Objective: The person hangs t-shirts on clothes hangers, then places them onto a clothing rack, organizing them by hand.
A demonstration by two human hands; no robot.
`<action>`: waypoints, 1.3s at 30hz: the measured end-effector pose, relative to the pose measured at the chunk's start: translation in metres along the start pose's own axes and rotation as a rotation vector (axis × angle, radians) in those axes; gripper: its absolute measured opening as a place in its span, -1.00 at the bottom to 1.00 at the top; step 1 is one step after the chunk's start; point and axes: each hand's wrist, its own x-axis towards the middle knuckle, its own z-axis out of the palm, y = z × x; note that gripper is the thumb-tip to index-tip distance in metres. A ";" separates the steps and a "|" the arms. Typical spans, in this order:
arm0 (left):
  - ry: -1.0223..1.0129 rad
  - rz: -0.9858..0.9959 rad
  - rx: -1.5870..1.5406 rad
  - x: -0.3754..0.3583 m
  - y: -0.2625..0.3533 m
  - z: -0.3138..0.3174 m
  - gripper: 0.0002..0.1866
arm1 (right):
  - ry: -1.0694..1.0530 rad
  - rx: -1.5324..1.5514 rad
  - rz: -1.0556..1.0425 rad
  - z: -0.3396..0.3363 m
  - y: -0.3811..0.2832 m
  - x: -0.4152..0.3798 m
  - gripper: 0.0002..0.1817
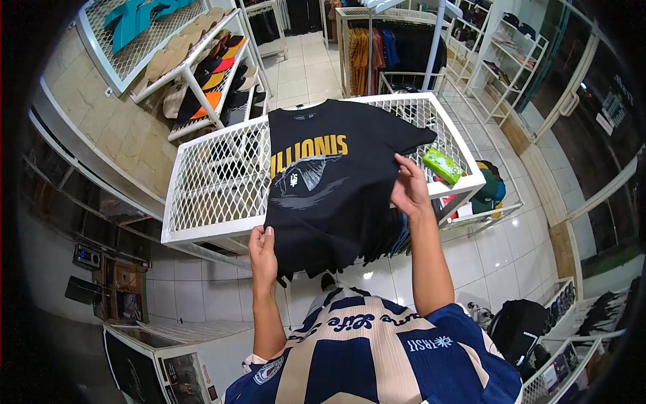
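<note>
Straightening, we judge: left hand (pixel 264 259) pinches black, yellow-lettered fabric T-shirt (pixel 330 219); right hand (pixel 410 188), grip unclear, should align its side next.

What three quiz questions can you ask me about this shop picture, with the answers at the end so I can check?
1. True or false: the big letters on the black T-shirt are green.
2. Pick one. The small green pack lies on: A the floor; B the white mesh table; C the cap shelf.
3. Short answer: which hand is nearer the small green pack?

Key:
1. False, they are yellow.
2. B.
3. The person's right hand.
</note>
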 end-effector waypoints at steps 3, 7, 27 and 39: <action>0.000 -0.037 -0.028 -0.009 -0.004 -0.013 -0.85 | 0.583 -1.370 -0.512 0.011 -0.007 -0.034 -0.85; -0.090 -0.264 -0.001 -0.018 0.002 -0.026 -0.83 | 0.820 -1.811 -1.078 0.033 -0.002 -0.043 -0.79; -0.119 0.116 0.445 0.001 0.017 -0.029 -0.62 | 0.149 -2.271 -0.684 0.126 0.198 0.265 -0.64; -0.440 0.074 0.432 0.031 0.045 -0.003 -0.60 | 0.121 -2.042 -0.516 0.137 0.152 0.257 -0.63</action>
